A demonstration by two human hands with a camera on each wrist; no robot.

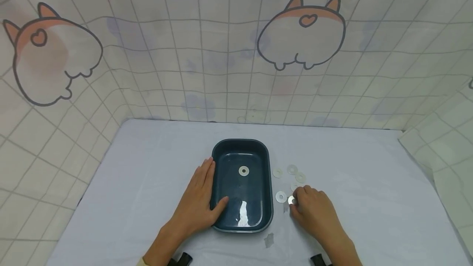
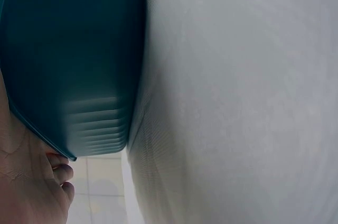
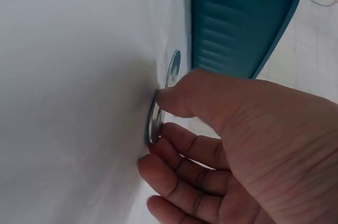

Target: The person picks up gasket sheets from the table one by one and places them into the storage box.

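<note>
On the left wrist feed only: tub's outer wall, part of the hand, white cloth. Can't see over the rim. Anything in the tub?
Observer: Yes. Head view shows one washer lying on the floor of the tub.
Operator: OK. What's going on at the far side of it?
Observer: The right hand pinches a silver washer between thumb and fingers; the right wrist view shows it close up.
Operator: Any loose ones near that?
Observer: Yes, in the head view another washer lies on the white cloth, between the tub and that hand.
</note>
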